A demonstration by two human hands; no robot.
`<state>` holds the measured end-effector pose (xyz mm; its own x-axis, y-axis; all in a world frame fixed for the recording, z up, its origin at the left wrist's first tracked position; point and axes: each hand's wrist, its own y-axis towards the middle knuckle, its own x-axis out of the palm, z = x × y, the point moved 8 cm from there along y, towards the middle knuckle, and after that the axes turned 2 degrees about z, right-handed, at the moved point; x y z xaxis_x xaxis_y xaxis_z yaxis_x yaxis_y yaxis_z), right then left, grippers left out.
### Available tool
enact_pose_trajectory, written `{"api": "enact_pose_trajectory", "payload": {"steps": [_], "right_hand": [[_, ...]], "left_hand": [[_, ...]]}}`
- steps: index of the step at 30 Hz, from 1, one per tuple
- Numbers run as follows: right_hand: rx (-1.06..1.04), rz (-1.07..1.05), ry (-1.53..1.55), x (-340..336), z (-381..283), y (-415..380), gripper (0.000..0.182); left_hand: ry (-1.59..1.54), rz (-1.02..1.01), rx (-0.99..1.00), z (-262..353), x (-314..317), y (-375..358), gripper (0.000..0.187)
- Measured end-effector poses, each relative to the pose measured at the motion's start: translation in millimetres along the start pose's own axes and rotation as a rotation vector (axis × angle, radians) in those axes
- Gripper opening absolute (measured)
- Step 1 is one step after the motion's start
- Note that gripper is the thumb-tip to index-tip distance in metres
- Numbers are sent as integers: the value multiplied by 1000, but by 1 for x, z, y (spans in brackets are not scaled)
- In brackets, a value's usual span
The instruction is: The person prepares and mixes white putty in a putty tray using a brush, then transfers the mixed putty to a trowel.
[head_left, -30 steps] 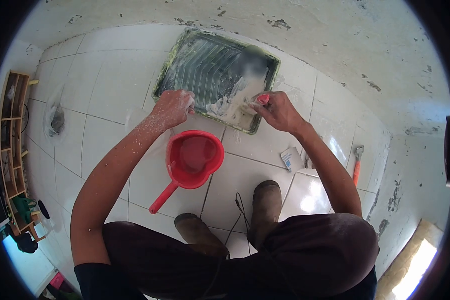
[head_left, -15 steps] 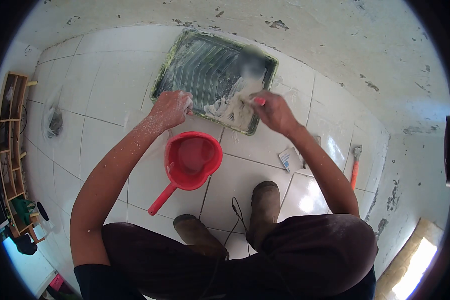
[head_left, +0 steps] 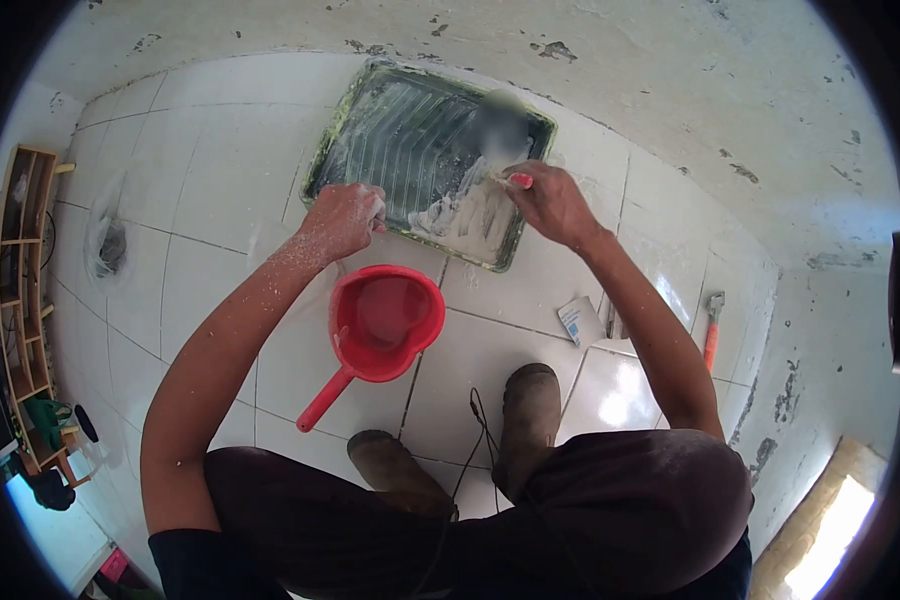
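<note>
A dark paint tray (head_left: 370,130) with ribbed slope and dried greenish-yellow smears on its rim lies on the floor near the wall. Wet off-white paste (head_left: 470,222) covers its right end, marked by streaks. My left hand (head_left: 345,222), dusted white, is closed on the tray's near left edge. Over the right end, my right hand (head_left: 553,207) is closed round a red-handled tool (head_left: 520,180); its working end is too small and blurred to make out. Just below my left hand stands a red heart-shaped dipper (head_left: 385,318), its handle towards me.
A torn printed piece (head_left: 580,320) lies right of my boots (head_left: 530,410). An orange-handled tool (head_left: 712,335) is by the right wall. A dark cord (head_left: 482,430) hangs between my legs. Clear plastic (head_left: 110,245) lies at left, near a wooden shelf (head_left: 30,270). The walls are flaking.
My right hand has moved slightly up with the red-handled tool, leaving more streaks in the paste. My left hand stays at the tray edge.
</note>
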<state>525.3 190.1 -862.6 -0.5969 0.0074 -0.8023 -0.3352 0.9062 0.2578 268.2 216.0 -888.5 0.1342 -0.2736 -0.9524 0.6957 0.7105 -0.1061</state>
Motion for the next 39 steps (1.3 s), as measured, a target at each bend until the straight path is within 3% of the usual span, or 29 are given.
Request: {"api": "enact_pose_trajectory", "payload": {"steps": [6,9,12,15,19,22,24,31,33,34,39], "right_hand": [[-176,-127,95,25,-54,-29,17],[-162,-195,149,21,-59,-28,18],[-118,-113,176,2,-31,-6,16],[-37,-22,-29,-6,-3,11,19],[-21,-79,-93,3,-5,2,18],[-21,-93,-16,14,-31,-16,18],[-31,-213,69,26,-50,-22,19],[-9,-97,302,13,-52,-16,21],[31,-122,251,17,-38,-18,21],[69,-150,204,21,-30,-19,21],[168,-85,262,4,-47,-18,23]], "left_hand": [[-8,-13,-6,0,-1,0,11],[-11,7,7,-1,-1,0,10],[-7,-7,3,-1,1,0,9],[2,-25,-14,0,1,1,8],[4,28,34,0,1,-1,6],[-12,-36,-20,-1,1,1,6],[-12,-27,-13,0,0,1,7],[-6,-27,-31,-4,4,0,8],[-7,-9,-7,-1,4,0,3],[-7,8,12,-2,3,-1,9],[-9,-40,-19,-4,5,0,8]]}}
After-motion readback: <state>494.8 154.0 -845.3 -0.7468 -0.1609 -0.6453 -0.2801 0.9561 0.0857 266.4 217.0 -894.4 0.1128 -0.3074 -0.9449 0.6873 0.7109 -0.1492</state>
